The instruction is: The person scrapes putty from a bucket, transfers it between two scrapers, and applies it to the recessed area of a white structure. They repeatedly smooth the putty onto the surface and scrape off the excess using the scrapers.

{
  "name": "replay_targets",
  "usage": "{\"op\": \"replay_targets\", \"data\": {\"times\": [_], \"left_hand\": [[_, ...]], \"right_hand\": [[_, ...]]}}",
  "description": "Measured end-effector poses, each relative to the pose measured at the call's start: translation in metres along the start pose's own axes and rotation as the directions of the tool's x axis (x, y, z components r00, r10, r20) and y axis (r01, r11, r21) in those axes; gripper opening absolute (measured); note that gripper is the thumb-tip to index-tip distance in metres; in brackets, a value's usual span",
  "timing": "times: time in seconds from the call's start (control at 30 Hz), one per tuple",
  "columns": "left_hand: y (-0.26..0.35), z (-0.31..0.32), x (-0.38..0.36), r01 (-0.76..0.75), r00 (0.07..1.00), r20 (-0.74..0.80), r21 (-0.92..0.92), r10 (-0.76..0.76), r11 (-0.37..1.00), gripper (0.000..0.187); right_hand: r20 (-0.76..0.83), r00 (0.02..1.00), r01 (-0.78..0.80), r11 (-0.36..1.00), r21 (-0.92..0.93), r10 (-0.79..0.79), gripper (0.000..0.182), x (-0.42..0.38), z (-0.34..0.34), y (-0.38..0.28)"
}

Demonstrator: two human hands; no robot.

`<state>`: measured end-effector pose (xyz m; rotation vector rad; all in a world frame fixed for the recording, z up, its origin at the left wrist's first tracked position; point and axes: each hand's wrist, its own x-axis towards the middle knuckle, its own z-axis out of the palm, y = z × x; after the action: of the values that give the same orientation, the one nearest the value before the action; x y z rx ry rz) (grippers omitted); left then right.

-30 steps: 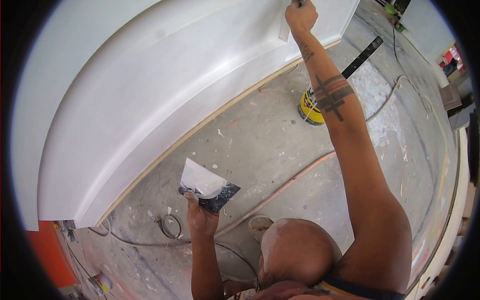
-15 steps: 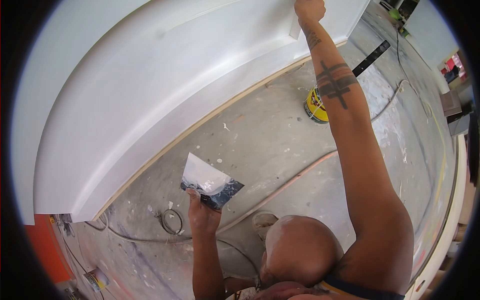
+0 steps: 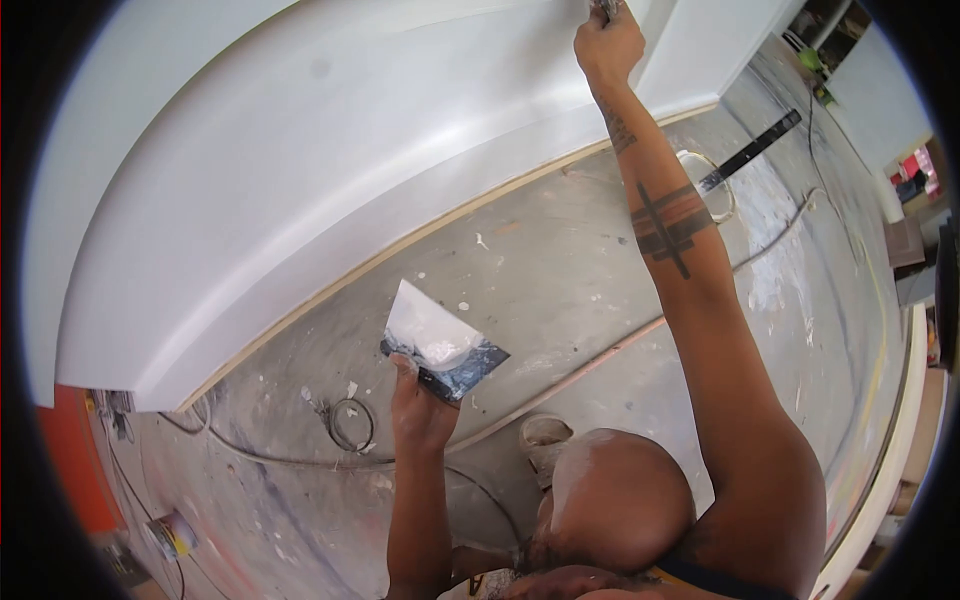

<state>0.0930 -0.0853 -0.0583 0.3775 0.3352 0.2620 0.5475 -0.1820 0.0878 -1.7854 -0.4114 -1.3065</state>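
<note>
My left hand (image 3: 420, 405) is closed around a wide, dark-edged filling blade (image 3: 468, 368), thumb on its near edge. A smooth heap of white putty (image 3: 425, 325) covers the blade's upper part. My right hand (image 3: 610, 48) is raised at the top edge of the view, close to the white panelled surface (image 3: 330, 140). Its fingers are wrapped round a greyish tool handle (image 3: 608, 9), most of which the fingers and the frame's edge hide. Below this hand, behind my tattooed forearm, stands a bucket (image 3: 728, 205) with a long black bar (image 3: 755, 150) rising from it.
A cable or hose (image 3: 530, 402) runs across the stained concrete floor (image 3: 540, 270). A small coil (image 3: 350, 424) of dark line lies near my left wrist. At lower left are a labelled tin (image 3: 173, 536) and an orange surface (image 3: 80, 470). My bent knee (image 3: 625, 495) is below.
My right hand has come down slightly, so the handle in it now shows. My left hand and the blade sit a little higher and farther right. The camera view has shifted.
</note>
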Motion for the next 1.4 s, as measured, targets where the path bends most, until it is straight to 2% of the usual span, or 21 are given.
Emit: {"op": "replay_targets", "data": {"times": [0.13,0.23,0.33,0.47,0.6,0.67,0.73,0.77,0.83,0.87,0.93,0.97,1.03,1.07,1.1,1.17,1.2,1.27,1.3,1.37,1.4], "left_hand": [[0.009,0.005,-0.001,-0.004,1.000,0.031,-0.042,0.005,0.999,0.050],[0.016,0.002,-0.001,-0.008,1.000,0.024,-0.059,0.010,0.998,0.050],[0.023,-0.003,0.000,-0.018,1.000,0.019,-0.093,0.020,0.995,0.051],[0.030,-0.009,0.001,-0.033,0.999,0.011,-0.136,0.035,0.990,0.051],[0.039,-0.011,0.001,-0.025,0.999,0.026,-0.130,0.029,0.991,0.051],[0.043,-0.008,-0.002,-0.022,0.999,0.033,-0.114,0.026,0.993,0.051],[0.049,-0.005,-0.002,-0.013,0.999,-0.046,-0.103,0.008,0.995,0.050],[0.051,-0.004,0.000,-0.013,0.999,-0.037,-0.102,0.010,0.995,0.050],[0.055,-0.004,0.001,-0.042,0.991,-0.132,-0.136,0.024,0.990,0.044],[0.058,-0.004,0.000,-0.043,0.991,-0.131,-0.137,0.025,0.990,0.044],[0.063,-0.003,0.000,-0.038,0.987,-0.161,-0.191,0.007,0.981,0.038],[0.064,-0.009,0.002,-0.037,0.988,-0.157,-0.196,0.005,0.980,0.038],[0.062,-0.024,0.008,0.150,0.989,0.069,-0.418,-0.133,0.896,0.034],[0.057,-0.016,0.007,0.163,0.987,0.076,-0.422,-0.145,0.892,0.034],[0.054,-0.004,0.004,0.167,0.985,0.090,-0.316,-0.145,0.934,0.033],[0.046,0.007,0.006,0.160,0.984,0.109,-0.164,-0.143,0.973,0.034],[0.041,0.013,0.009,0.174,0.981,0.111,-0.156,-0.158,0.972,0.034],[0.031,0.028,0.013,0.070,0.997,0.023,-0.021,-0.070,0.997,0.036],[0.027,0.028,0.015,0.037,0.999,0.022,0.027,-0.037,0.999,0.039],[0.018,0.023,0.023,0.001,1.000,-0.009,0.030,-0.001,1.000,0.041],[0.016,0.022,0.025,-0.028,0.999,-0.014,0.023,0.028,0.999,0.042]], "right_hand": [[-0.053,0.998,0.045,0.998,0.054,-0.042,0.022,-0.018,0.004,-0.048],[0.004,1.000,-0.019,0.992,0.121,0.019,0.023,-0.032,0.002,-0.091],[-0.024,0.997,0.076,0.985,0.155,-0.073,0.024,-0.048,0.002,-0.132],[0.020,0.998,0.055,0.976,0.211,-0.061,0.028,-0.074,0.006,-0.181],[0.101,0.960,0.230,0.941,0.247,-0.261,0.052,-0.108,0.019,-0.211],[0.192,0.935,0.244,0.935,0.258,-0.297,0.055,-0.122,0.012,-0.228],[0.325,0.859,0.295,0.901,0.317,-0.396,0.055,-0.132,0.002,-0.235],[0.319,0.859,0.302,0.900,0.316,-0.400,0.055,-0.136,-0.002,-0.231],[0.353,0.742,0.439,0.811,0.387,-0.570,0.050,-0.143,-0.013,-0.223],[0.352,0.742,0.440,0.810,0.386,-0.571,0.050,-0.139,-0.029,-0.223],[0.469,0.599,0.280,0.719,0.637,-0.649,0.055,-0.127,-0.071,-0.217],[0.449,0.562,0.249,0.660,0.709,-0.695,0.059,-0.130,-0.089,-0.211],[0.416,0.453,0.178,0.536,0.825,-0.789,0.067,-0.143,-0.133,-0.197],[0.401,0.379,0.128,0.476,0.870,-0.834,0.071,-0.152,-0.156,-0.191],[0.410,0.379,0.134,0.488,0.863,-0.829,0.071,-0.162,-0.176,-0.185],[0.553,0.195,0.111,0.579,0.808,-0.810,0.079,-0.178,-0.204,-0.171],[0.563,0.204,0.113,0.590,0.799,-0.801,0.079,-0.185,-0.207,-0.157],[0.816,0.229,0.111,0.847,0.520,-0.531,0.084,-0.193,-0.215,-0.132],[0.875,0.178,0.105,0.893,0.438,-0.450,0.085,-0.190,-0.218,-0.120],[0.908,0.182,0.211,0.917,0.339,-0.377,0.084,-0.191,-0.223,-0.093],[0.891,0.273,0.146,0.931,0.335,-0.364,0.076,-0.189,-0.226,-0.079]]}}
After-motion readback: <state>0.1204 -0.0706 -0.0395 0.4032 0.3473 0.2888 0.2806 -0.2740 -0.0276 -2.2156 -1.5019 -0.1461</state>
